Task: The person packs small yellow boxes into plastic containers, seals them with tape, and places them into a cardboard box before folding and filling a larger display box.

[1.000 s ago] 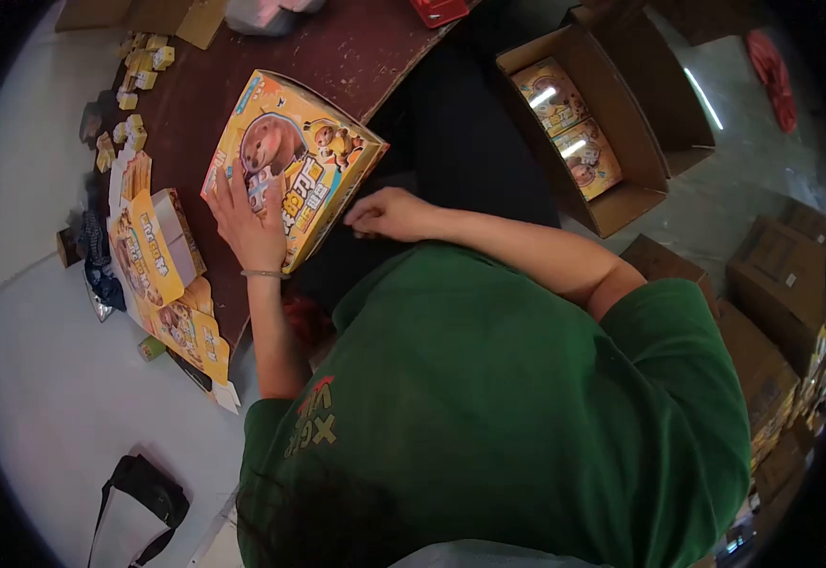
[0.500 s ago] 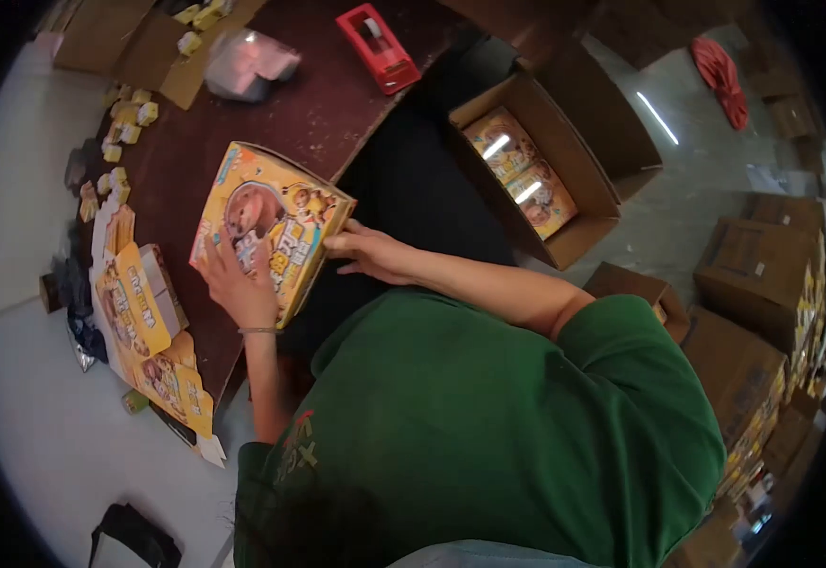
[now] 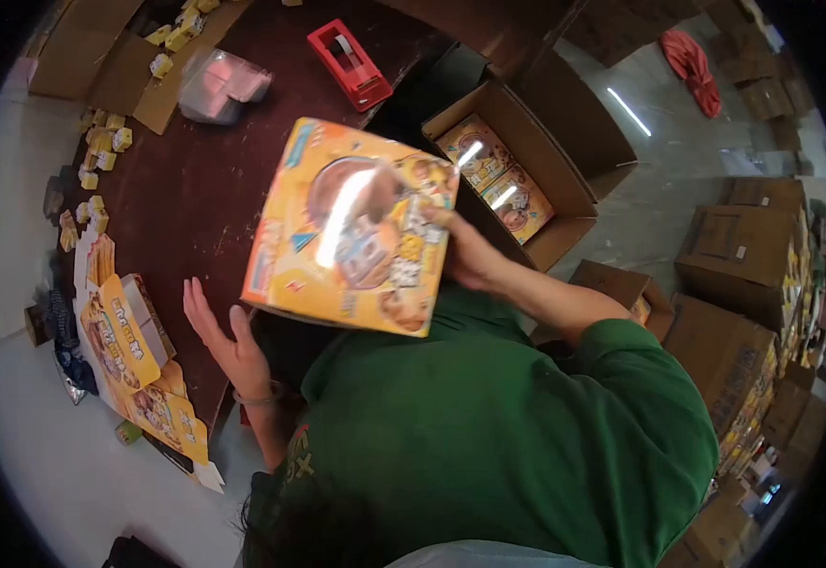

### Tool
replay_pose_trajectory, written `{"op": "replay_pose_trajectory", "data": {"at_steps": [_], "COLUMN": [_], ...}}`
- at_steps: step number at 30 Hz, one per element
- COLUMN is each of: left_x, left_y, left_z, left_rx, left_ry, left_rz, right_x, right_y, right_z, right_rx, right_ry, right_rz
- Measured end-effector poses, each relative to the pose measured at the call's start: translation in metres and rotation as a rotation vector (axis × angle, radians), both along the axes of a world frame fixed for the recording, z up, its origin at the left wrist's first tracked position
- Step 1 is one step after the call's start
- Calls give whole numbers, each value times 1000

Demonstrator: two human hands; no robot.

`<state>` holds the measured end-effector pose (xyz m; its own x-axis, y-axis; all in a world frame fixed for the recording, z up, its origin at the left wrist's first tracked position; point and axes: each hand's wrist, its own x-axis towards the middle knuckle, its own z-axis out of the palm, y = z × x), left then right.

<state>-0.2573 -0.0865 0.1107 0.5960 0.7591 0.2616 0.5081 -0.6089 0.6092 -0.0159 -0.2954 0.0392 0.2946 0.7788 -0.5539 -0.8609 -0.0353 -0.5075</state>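
Now right hand [image 3: 465, 256] lifts yellow box [image 3: 351, 227] tilted, prob. pinched; left hand [image 3: 223, 336] flat, empty.

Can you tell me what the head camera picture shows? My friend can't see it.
A person in a green shirt lifts a yellow toy box above a dark table with the right hand. The left hand is open and empty.

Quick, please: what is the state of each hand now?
Left hand: open, holds nothing, at the table edge.
Right hand: closed on the yellow box, lifted.
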Motion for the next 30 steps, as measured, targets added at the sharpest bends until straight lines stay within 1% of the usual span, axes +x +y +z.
{"op": "replay_pose_trajectory", "data": {"at_steps": [1,2,4,5,7,8,9,10,11,13,14,16,18,19,21,22,23,26,28,30], "left_x": [6,10,10,6,6,7,10,13,16,18,16,16,20,21,21,21,21,20,23,25], "left_y": [2,9,28,40,49,50,49,48,47,48,49,49,45,45,44,46,45,43,43,43], "left_z": [-5,-14,-46,-66,-102,-117,-128,-131,-132,-136,-137,-135,-133,-134,-136,-137,-137,-133,-132,-130], "left_rx": [-62,-55,-44,22,63,85,66,98,132,182,196,233,267,285,321,333,343,340,341,331], "left_ry": [-93,-95,-98,51,243,341,409,425,445,463,462,471,484,477,468,474,480,508,520,501], "left_rz": [65,82,118,59,111,131,167,165,164,157,151,148,154,157,160,159,165,155,168,166], "right_x": [25,46,87,101,120,128,136,143,145,148,151,149,161,163,170,183,192,191,189,193], "right_y": [-26,-49,-109,-132,-168,-185,-203,-215,-215,-207,-201,-175,-160,-145,-100,-89,-80,-59,-57,-55], "right_z": [-2,12,-9,-17,-39,-60,-96,-128,-141,-181,-212,-213,-245,-267,-286,-334,-362,-409,-455,-449], "right_rx": [86,19,4,-39,-143,-216,-320,-422,-593,-595,-644,-698,-739,-669,-700,-852,-688,-947,-716,-607], "right_ry": [56,44,80,67,33,19,-6,-30,-167,-342,-369,-430,-318,-250,-360,-416,-320,-158,-64,31], "right_rz": [-26,-105,-187,-244,-329,-386,-471,-555,-527,-593,-726,-709,-652,-710,-773,-804,-782,-599,-717,-631]}}
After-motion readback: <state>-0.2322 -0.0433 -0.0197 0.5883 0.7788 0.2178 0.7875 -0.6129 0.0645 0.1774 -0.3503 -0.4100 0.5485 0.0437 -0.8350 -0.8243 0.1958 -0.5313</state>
